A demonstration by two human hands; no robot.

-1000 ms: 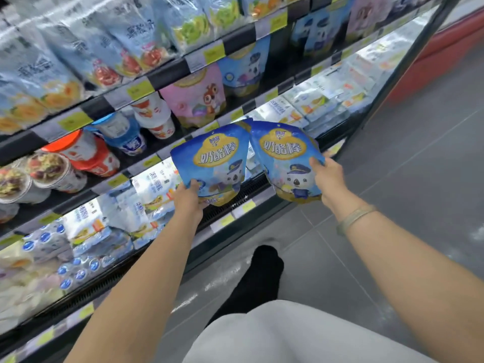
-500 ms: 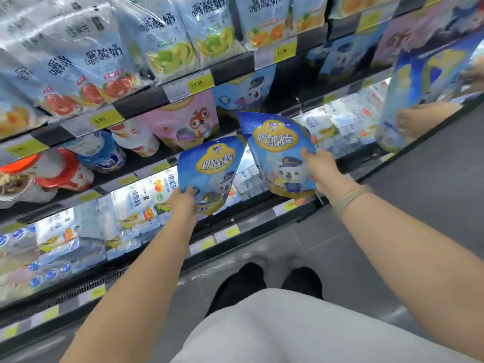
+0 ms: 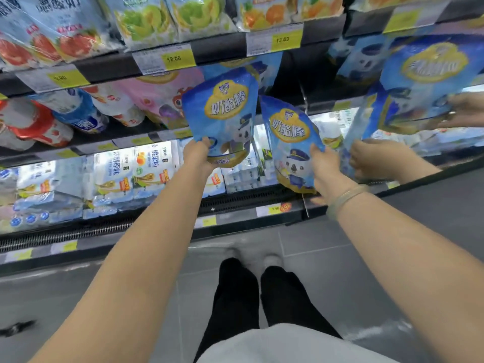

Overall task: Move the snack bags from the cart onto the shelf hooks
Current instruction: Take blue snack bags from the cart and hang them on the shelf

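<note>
Nearest the camera, two dark trouser legs (image 3: 258, 297) stand on the grey floor (image 3: 392, 258). Both bare forearms reach forward to the chilled shelf. The left hand (image 3: 197, 153) pinches the bottom edge of a blue snack bag (image 3: 222, 111) between thumb and closed fingers, holding it upright in front of the middle shelf. The right hand (image 3: 324, 166), with a pale bracelet (image 3: 345, 200) on the wrist, grips a second blue bag (image 3: 290, 142) by its right edge, thumb on the front and fingers hidden behind; this bag tilts and sits lower, just beside the first. At the right edge, a mirrored side panel (image 3: 419, 100) repeats hands and bags. Behind, pink bags (image 3: 162, 95) and more blue ones hang under yellow price tags (image 3: 174, 58), with fruit-printed bags (image 3: 146, 19) above.
</note>
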